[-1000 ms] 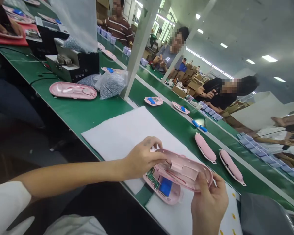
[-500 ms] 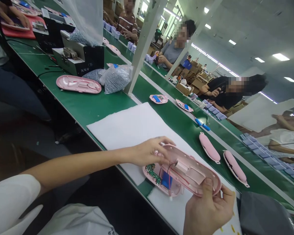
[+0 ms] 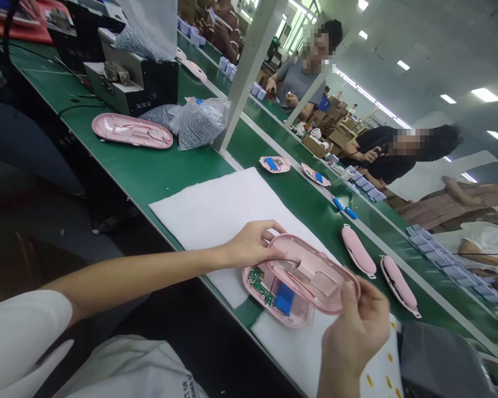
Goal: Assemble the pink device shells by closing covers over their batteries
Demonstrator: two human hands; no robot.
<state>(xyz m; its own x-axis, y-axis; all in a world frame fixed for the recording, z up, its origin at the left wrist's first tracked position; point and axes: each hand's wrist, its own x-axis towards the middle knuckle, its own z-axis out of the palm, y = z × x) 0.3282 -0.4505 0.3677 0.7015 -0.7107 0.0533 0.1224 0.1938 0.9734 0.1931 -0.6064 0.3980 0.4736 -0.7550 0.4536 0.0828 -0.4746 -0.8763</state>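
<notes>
Two bare hands hold the upper half of a pink plastic casing (image 3: 315, 273) open and tilted above its lower half (image 3: 294, 315); the left hand (image 3: 249, 244) curls its fingers (image 3: 274, 255) over the rim, while the right hand (image 3: 357, 331) grasps the near edge; a green circuit board (image 3: 259, 286) and blue battery (image 3: 284, 298) sit seated in the lower half, which is not yet closed; it rests on a white foam sheet (image 3: 207, 221) atop a green assembly desk (image 3: 149, 177); closed pink casings (image 3: 358, 251) lie just beyond; a co-worker (image 3: 299, 77) sits across the line amid stacked cartons (image 3: 315, 146).
</notes>
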